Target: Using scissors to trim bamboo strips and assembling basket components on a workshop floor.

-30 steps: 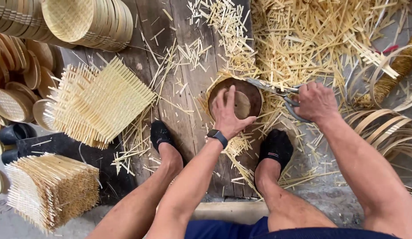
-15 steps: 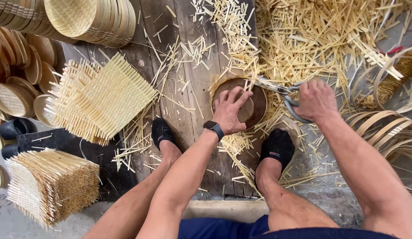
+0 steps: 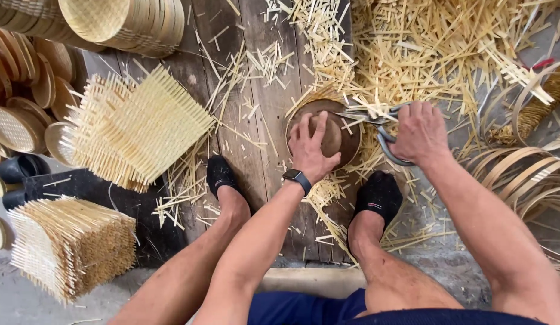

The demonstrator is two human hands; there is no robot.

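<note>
My left hand [image 3: 310,144] presses flat on a round brown mould [image 3: 339,133] with a woven bamboo piece under it, on the wooden boards between my feet. My right hand [image 3: 419,131] grips the handles of large metal shears [image 3: 376,123], whose blades reach the mould's top right rim. Cut bamboo strips stick out around the mould. A dark watch sits on my left wrist.
Square woven bamboo mats [image 3: 132,129] lie to the left, with a taller stack [image 3: 69,247] nearer me. Round woven trays [image 3: 120,21] pile at the top left. Loose bamboo offcuts [image 3: 436,48] cover the top right. Bent bamboo hoops [image 3: 526,174] lie right.
My left hand has shifted on the mould, turning it slightly. The shears in my right hand have stayed at the rim's right side.
</note>
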